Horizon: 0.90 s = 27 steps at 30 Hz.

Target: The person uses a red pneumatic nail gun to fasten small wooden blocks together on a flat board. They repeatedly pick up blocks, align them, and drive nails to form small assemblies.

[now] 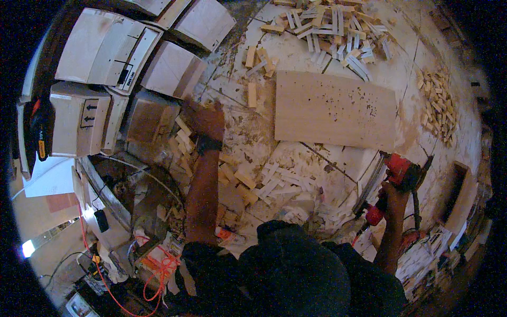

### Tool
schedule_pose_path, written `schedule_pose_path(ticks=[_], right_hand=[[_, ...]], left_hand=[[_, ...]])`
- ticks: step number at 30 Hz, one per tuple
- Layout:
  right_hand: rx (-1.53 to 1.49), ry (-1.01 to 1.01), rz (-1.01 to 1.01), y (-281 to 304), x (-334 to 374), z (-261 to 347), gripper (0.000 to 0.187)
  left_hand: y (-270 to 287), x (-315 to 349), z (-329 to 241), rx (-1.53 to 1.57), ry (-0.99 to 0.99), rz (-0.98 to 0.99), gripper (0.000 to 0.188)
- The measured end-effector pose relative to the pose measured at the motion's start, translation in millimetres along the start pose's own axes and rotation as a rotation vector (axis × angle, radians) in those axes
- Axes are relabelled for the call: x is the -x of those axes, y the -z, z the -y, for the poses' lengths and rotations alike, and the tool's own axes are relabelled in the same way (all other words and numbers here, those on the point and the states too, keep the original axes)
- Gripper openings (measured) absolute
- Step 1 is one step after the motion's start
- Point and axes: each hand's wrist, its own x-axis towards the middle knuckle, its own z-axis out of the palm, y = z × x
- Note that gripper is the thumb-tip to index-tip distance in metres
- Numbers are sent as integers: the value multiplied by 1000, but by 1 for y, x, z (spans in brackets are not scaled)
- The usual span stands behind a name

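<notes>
My right hand (395, 199) is wrapped round the grip of a red and black pneumatic nail gun (400, 168), at the right of the floor. A hose fitting shows at the handle's lower end. Stretched forward on the left, my left hand (206, 121) is beside the cardboard boxes and a small heap of wooden blocks (182, 140). Blur and dim light hide its fingers, so I cannot make out whether it holds anything. A dark band circles that wrist. Between and beyond my hands lies a flat plywood board (335, 110) with dark specks over it.
Cardboard boxes (79, 119) stand stacked at the left. Joined wood strips (338, 26) are heaped at the far side, with small blocks (437, 105) piled far right. Pale strips (282, 182) lie near me. An orange cord (158, 264) tangles at lower left. An open box (457, 198) stands at right.
</notes>
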Motion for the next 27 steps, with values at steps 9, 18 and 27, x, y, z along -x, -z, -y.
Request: schedule_pose_path(ticks=[9, 18, 27], right_hand=[[-79, 43, 22, 2, -2, -5, 32], [-39, 89, -5, 8, 7, -6, 27], [-88, 49, 30, 13, 6, -19, 29]], left_hand=[[-56, -16, 25, -100, 88, 19, 84], [-30, -45, 48, -467, 181, 608, 83], [-93, -21, 119, -600, -43, 565, 56]])
